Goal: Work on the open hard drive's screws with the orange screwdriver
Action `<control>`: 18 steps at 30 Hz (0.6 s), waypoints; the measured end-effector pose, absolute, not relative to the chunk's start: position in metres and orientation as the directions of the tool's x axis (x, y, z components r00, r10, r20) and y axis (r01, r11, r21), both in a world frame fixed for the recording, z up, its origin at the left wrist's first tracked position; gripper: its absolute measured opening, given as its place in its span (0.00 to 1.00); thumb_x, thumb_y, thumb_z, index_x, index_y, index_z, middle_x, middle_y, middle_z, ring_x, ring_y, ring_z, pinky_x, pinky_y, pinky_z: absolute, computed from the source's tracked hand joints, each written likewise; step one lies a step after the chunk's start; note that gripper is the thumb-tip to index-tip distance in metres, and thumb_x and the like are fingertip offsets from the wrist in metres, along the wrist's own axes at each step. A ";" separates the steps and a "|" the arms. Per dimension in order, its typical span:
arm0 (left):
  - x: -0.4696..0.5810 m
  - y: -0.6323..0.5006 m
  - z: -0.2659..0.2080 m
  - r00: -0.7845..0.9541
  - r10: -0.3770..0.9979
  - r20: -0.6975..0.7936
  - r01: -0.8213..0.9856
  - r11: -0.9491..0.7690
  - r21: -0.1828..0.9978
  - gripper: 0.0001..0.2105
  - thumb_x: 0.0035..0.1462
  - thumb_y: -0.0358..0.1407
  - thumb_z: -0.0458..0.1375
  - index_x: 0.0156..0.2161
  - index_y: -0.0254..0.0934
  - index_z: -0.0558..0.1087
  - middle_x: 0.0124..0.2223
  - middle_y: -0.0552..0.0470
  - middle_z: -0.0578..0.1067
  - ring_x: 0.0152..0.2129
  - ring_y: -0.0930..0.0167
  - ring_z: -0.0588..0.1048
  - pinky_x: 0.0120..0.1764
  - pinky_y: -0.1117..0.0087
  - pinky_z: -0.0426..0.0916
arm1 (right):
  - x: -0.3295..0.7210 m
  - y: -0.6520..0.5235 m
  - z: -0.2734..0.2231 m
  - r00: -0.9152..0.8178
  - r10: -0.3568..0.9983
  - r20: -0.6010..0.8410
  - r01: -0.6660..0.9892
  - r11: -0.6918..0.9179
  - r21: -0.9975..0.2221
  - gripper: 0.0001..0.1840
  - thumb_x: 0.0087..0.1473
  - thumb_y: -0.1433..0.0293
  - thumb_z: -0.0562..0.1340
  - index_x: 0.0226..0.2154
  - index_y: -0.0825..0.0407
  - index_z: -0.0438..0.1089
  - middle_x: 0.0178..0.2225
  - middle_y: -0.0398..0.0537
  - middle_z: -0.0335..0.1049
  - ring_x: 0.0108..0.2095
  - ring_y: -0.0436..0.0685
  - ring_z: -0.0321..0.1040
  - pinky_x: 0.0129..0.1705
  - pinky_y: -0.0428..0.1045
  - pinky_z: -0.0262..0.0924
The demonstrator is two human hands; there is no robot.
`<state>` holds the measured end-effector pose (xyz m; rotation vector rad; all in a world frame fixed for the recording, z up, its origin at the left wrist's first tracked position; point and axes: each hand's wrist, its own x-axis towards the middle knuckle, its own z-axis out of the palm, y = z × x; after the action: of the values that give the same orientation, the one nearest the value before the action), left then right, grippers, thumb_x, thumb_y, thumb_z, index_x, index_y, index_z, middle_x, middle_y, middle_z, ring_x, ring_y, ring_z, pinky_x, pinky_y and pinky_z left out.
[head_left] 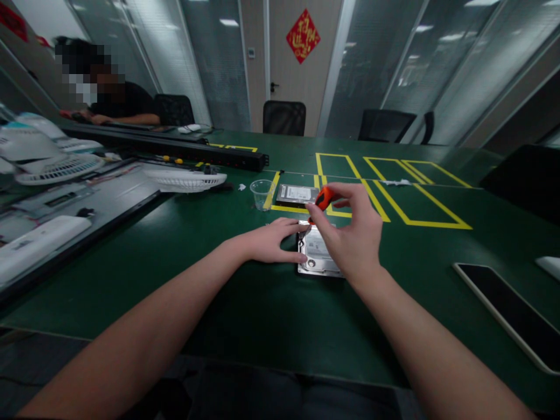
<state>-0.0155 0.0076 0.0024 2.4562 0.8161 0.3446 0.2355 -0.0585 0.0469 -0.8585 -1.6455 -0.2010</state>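
Observation:
A silver hard drive [322,268] lies flat on the green table in front of me, its right part covered by my right hand. My left hand [276,241] rests against its left side with fingers stretched out and apart, the thumb and fingertips touching the top. Between thumb and fingers, my right hand [357,232] grips an orange-and-black screwdriver [324,198] by the handle. The screwdriver tilts down to the drive's upper left area; exactly where its tip sits I cannot tell. Just behind lies a second hard drive [298,193], beside a clear plastic cup [262,196].
White fan parts [186,179] and a grey panel [118,192] fill the table's left side. A long black bar [175,149] lies behind them. A phone [510,309] is at the right. Yellow tape rectangles [437,223] mark the table. Another person [131,102] sits far left.

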 end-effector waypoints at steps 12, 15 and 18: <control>-0.016 0.005 0.006 0.774 0.631 0.059 0.499 -0.665 0.556 0.51 0.74 0.74 0.72 0.90 0.53 0.69 0.93 0.41 0.67 0.91 0.40 0.62 0.91 0.32 0.60 | 0.233 -0.056 0.044 -0.034 0.385 0.922 0.614 0.736 -0.285 0.15 0.76 0.68 0.72 0.62 0.41 0.78 0.52 0.49 0.88 0.48 0.64 0.87 0.49 0.62 0.88; -0.015 0.005 0.005 0.775 0.629 0.059 0.496 -0.664 0.560 0.51 0.74 0.73 0.72 0.90 0.53 0.69 0.93 0.41 0.67 0.91 0.39 0.62 0.91 0.29 0.59 | 0.232 -0.056 0.045 -0.053 0.363 0.930 0.624 0.740 -0.253 0.15 0.77 0.67 0.70 0.63 0.42 0.78 0.54 0.51 0.88 0.50 0.65 0.87 0.50 0.63 0.89; -0.014 0.006 0.004 0.776 0.627 0.069 0.490 -0.669 0.558 0.51 0.74 0.72 0.73 0.90 0.52 0.69 0.93 0.40 0.67 0.90 0.39 0.63 0.90 0.29 0.60 | 0.231 -0.056 0.046 -0.064 0.326 0.943 0.624 0.751 -0.217 0.15 0.77 0.69 0.69 0.62 0.43 0.78 0.55 0.53 0.87 0.53 0.66 0.88 0.51 0.62 0.89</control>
<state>-0.0143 0.0058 0.0039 2.4441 0.8344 0.3479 0.2308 -0.0565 0.0463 -0.7659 -1.6667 -0.2887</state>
